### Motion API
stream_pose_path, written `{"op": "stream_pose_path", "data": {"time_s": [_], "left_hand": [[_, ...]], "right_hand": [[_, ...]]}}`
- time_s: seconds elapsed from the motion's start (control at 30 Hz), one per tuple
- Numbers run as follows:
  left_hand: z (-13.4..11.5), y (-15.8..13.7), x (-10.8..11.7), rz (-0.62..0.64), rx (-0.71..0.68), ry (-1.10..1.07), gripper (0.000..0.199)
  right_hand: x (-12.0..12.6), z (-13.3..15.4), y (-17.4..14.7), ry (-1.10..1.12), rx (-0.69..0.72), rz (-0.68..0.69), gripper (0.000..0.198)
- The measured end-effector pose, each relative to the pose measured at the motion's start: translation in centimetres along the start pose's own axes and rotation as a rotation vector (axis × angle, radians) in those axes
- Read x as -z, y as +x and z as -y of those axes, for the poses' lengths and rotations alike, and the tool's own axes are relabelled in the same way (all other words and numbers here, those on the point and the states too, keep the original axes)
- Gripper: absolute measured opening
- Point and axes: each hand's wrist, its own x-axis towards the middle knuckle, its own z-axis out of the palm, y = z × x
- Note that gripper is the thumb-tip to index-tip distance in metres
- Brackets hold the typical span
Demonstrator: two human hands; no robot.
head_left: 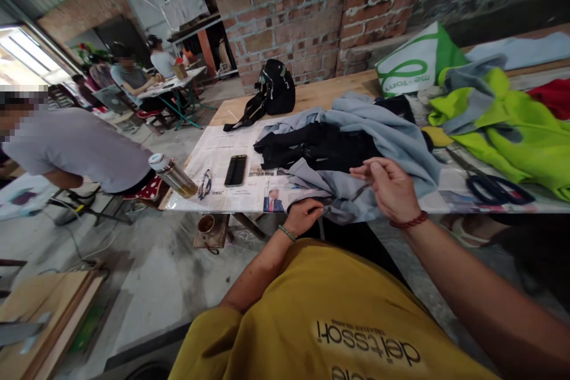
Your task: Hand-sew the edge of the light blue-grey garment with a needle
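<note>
A grey-blue garment (412, 145) lies bunched along the front of the table, with a black piece of cloth (325, 145) across its middle. My left hand (303, 217), a green bead bracelet at its wrist, is closed on the garment's edge at the table's front. Raised over the cloth to the right is my right hand (394, 189), wearing a red braided bracelet. Its thumb and forefinger are pinched together. Whatever is between those fingertips is too small to make out.
On the newspaper-covered table (214, 148) are a phone (236, 170), eyeglasses (205, 184), a bottle (173, 175) and a black bag (279, 88). Large scissors (499, 187) lie right, beside a lime-green garment (512, 124) and a green-white bag (418, 62). A person (84, 136) sits at left; others sit behind.
</note>
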Motion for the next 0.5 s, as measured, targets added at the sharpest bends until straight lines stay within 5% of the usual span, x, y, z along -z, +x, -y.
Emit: {"op": "stream_pose_path", "data": {"time_s": [0.1,0.2,0.33,0.5], "left_hand": [[0.2,0.0,-0.1,-0.017,-0.011,-0.018,0.012],[0.3,0.0,-0.1,-0.024,-0.017,-0.029,0.012],[0.3,0.1,-0.1,-0.022,-0.025,-0.012,0.012],[0.2,0.1,-0.1,-0.024,-0.020,-0.007,0.012]], "right_hand": [[1.7,0.2,0.6,-0.551,0.387,0.014,0.020],[3.4,0.1,1.5,-0.858,0.676,0.085,0.021],[5.3,-0.9,3.0,-0.994,0.790,0.060,0.023],[7.5,-2.6,4.3,-1.124,0.752,-0.030,0.026]]}}
